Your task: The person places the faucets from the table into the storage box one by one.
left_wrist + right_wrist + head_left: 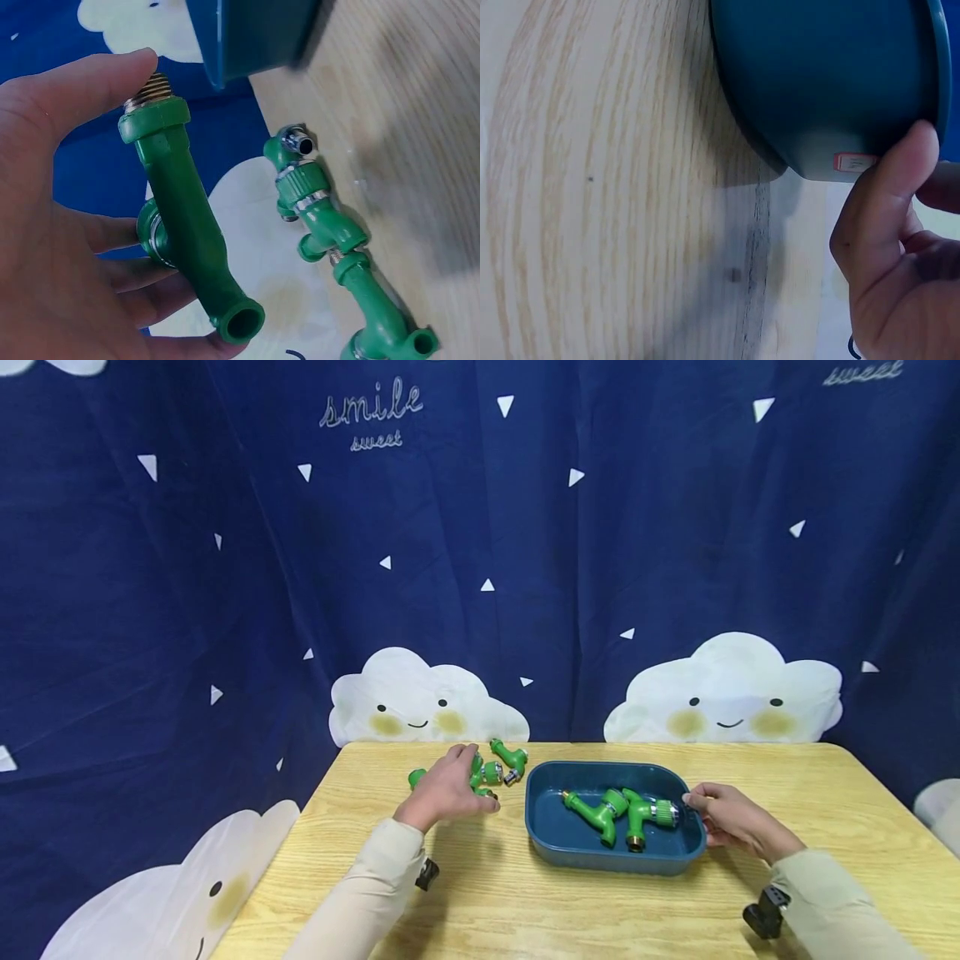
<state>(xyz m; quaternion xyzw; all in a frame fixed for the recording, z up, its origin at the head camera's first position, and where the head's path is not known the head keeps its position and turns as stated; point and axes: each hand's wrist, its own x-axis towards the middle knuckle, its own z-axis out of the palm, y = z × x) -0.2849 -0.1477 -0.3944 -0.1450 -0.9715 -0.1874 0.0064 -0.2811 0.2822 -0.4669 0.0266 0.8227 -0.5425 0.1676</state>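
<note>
My left hand (447,789) holds a green plastic tap (184,195) with a brass threaded end. In the left wrist view the thumb presses the thread and the fingers curl behind the body. Beneath and beside that hand are more green taps (375,296) on the table, partly covered by it in the head view. One tap (512,758) lies just beyond them. A dark blue basin (607,860) stands to the right, with two green taps (596,814) lying inside. At the basin's right end my right hand (735,818) pinches the rim, thumb outside (907,161).
The basin and taps stand on a light wood-grain table (495,910). Behind its far edge hangs a dark blue curtain (450,527) with white clouds and triangles. A small label (855,162) is stuck to the basin's outer wall.
</note>
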